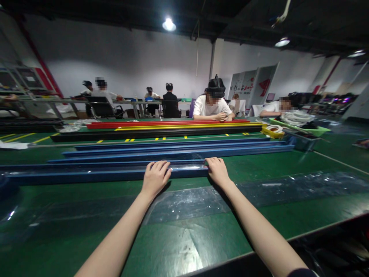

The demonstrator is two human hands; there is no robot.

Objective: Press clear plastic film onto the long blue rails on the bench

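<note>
A long blue channel-shaped strip (95,176) lies across the green table, running from the left edge of view to the middle. My left hand (156,177) is closed over its rim, with the fingers reaching to the far side. At the strip's right end, my right hand (217,171) grips it, fingers curled over the end. Clear film shines along the strip's trough between my hands. Just beyond are several more blue strips (245,151), lying parallel. A flat, wrinkled clear plastic sleeve (190,204) is spread on the table nearer to me, beneath my forearms.
Farther back lie a red strip (115,125), a yellow strip (178,127) and a black strip (86,135). A yellow tray (272,132) with white rolls and a green tray (319,130) stand at the back right. Across the table sits a co-worker (211,107).
</note>
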